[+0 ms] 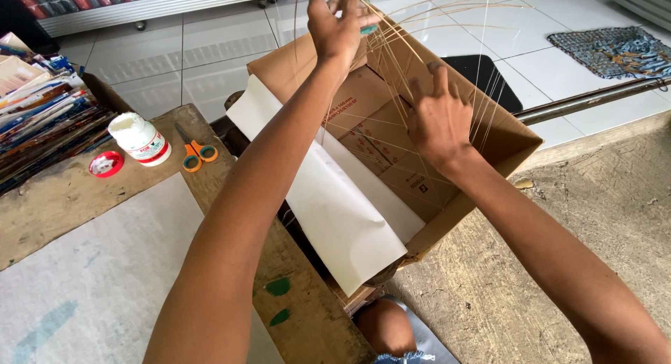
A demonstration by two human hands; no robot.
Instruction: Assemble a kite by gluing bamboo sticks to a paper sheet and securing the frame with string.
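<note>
Many thin sticks (419, 63) fanning up-right

Wooden table (49, 203): glue jar (142, 138), scissors (193, 153)

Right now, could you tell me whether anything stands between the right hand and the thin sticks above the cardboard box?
Nothing visible does. The right hand is already among the thin sticks, which the left hand holds bunched above the open cardboard box.

White tiled floor (210, 49), woven mat (615, 49) (blue-grey), worn wooden table (63, 196), daylight
</note>
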